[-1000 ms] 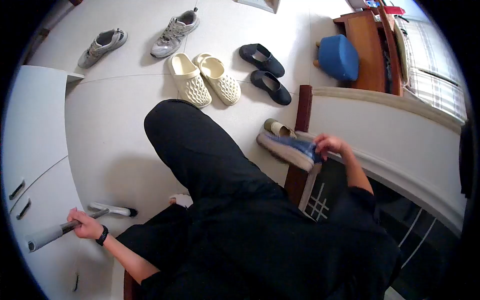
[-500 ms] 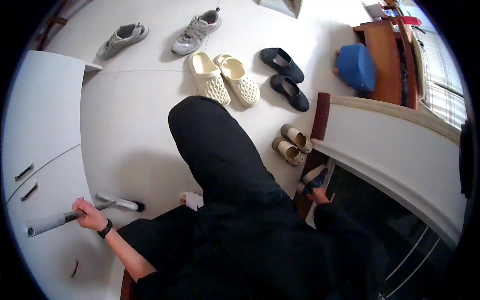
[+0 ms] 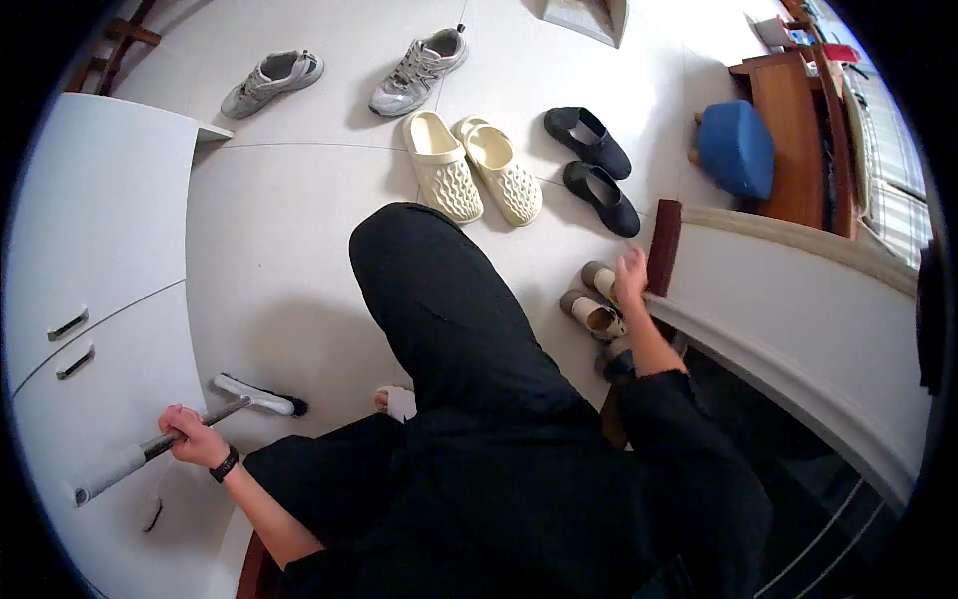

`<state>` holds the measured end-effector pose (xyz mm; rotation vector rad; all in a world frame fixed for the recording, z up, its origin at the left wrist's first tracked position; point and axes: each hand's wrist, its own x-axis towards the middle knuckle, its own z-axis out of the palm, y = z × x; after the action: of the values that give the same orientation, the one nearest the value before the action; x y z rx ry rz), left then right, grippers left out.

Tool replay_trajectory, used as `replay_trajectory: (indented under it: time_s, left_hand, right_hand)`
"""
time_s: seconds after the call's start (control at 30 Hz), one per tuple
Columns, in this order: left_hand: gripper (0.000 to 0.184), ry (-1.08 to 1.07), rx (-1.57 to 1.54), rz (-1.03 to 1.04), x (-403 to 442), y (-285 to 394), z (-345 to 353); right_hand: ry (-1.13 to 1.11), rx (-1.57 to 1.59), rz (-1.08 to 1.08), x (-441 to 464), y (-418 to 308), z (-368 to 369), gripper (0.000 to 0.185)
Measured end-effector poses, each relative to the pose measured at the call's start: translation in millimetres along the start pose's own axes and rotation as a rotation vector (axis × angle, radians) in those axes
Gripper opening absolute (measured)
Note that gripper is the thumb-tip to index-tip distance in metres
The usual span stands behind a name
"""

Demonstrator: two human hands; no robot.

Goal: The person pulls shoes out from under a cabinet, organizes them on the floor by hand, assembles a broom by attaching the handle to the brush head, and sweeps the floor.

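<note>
My left hand (image 3: 198, 439), with a dark watch at its wrist, is closed round the handle of a broom (image 3: 236, 404). The broom's white head with dark bristles rests on the floor by the cabinet. On the other side, my right hand (image 3: 632, 275) reaches forward above a pair of beige-and-brown shoes (image 3: 594, 314) and partly covers them. Its fingers look stretched out with nothing in them, slightly blurred. Behind that pair lies a dark shoe (image 3: 617, 361), partly hidden by my arm.
Cream clogs (image 3: 446, 185), black slip-on shoes (image 3: 599, 190) and grey sneakers (image 3: 419, 75) lie on the floor ahead. A white cabinet (image 3: 110, 220) stands left. To the right are a low white partition (image 3: 778, 260) and a blue-seated stool (image 3: 735, 150). A dustpan (image 3: 589, 18) sits far ahead.
My right hand has let go of the dark shoe, which now lies on the floor behind the beige pair, and has moved forward. My left hand keeps its hold on the broom.
</note>
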<state>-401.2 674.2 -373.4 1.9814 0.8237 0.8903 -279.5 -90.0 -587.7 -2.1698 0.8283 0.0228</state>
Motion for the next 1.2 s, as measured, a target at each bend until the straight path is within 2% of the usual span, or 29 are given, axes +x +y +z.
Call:
replay_trajectory:
  time_s: [0.03,0.07,0.1,0.13,0.17,0.23,0.37,0.43,0.47,0.5,0.57,0.6,0.63,0.67,0.7,0.73,0.77,0.83,0.9,0.97,1.0,1.07,1.1,1.13,1.2]
  left_hand:
    - [0.024,-0.039,-0.001,0.003,-1,-2,-3]
    - [0.024,-0.039,0.003,0.001,-1,-6,-4]
    - [0.023,-0.047,-0.010,0.032,0,-10,-5]
    - [0.023,-0.054,-0.021,0.063,0,-12,-6]
    - [0.023,-0.046,-0.018,0.065,-1,-12,-4]
    - [0.025,0.045,0.032,0.024,-3,-6,0]
    - [0.026,0.078,0.061,0.008,-7,3,0]
    - [0.027,0.136,0.106,-0.015,-10,4,1]
    - [0.027,0.135,0.118,-0.018,-11,10,4]
    - [0.026,0.155,0.147,-0.041,-13,17,11]
    - [0.027,0.177,0.190,-0.065,-11,20,11]
    - [0.027,0.120,0.133,-0.049,-9,16,9]
    - [0.027,0.062,0.079,-0.038,-9,14,6]
    - [0.027,0.063,0.090,-0.042,-11,17,9]
    - [0.028,0.067,0.093,-0.011,-12,22,15]
    - [0.028,0.068,0.094,0.021,-14,25,18]
    - [0.028,0.069,0.100,0.017,-15,24,17]
    - [0.028,0.055,0.074,0.018,-12,21,14]
    - [0.027,0.060,0.059,0.008,-11,14,10]
    - [0.027,0.070,0.038,0.008,-13,14,6]
    - [0.026,0.077,0.057,0.017,-15,16,7]
    - [0.026,0.089,0.075,0.035,-15,16,6]
    - [0.025,0.078,0.055,0.035,-14,16,5]
    - [0.024,0.067,0.036,0.032,-15,15,4]
    - [0.024,0.066,0.023,0.002,-15,16,3]
  right_hand:
    - [0.039,-0.098,-0.400,46,13,28,0.043]
    - [-0.039,-0.057,-0.351,73,-3,47,0.048]
    - [-0.080,0.078,-0.110,78,-49,64,0.057]
    - [-0.094,0.112,-0.027,92,-71,81,0.067]
    - [-0.146,0.067,-0.046,118,-67,96,0.077]
    - [-0.105,0.084,0.084,112,-104,111,0.081]
    - [-0.158,0.005,0.096,136,-101,149,0.082]
    - [-0.248,0.091,-0.010,142,-104,159,0.088]
    - [-0.304,0.265,-0.049,163,-86,175,0.092]
    - [-0.312,0.264,-0.047,159,-102,176,0.092]
    - [-0.311,0.358,0.233,155,-142,176,0.091]
    - [-0.315,0.343,0.273,163,-152,180,0.092]
    - [-0.308,0.321,0.265,177,-146,190,0.079]
    - [-0.318,0.115,0.196,216,-122,204,0.076]
    - [-0.327,-0.093,0.126,206,-141,202,0.073]
    - [-0.330,-0.169,0.233,192,-157,190,0.048]
    - [-0.336,-0.173,0.234,189,-151,185,0.048]
    - [-0.291,-0.359,-0.002,202,-135,170,0.037]
    - [-0.228,-0.581,-0.154,243,-77,156,0.033]
    - [-0.196,-0.792,-0.194,218,-94,111,0.034]
    - [-0.168,-0.893,-0.255,230,-78,94,0.036]
    - [-0.073,-1.026,-0.119,242,-68,62,0.035]
    - [0.000,-0.825,0.045,231,-82,45,0.035]
    - [0.199,-0.704,-0.008,246,-58,40,0.030]
    - [0.453,-0.667,-0.034,259,-50,55,0.038]
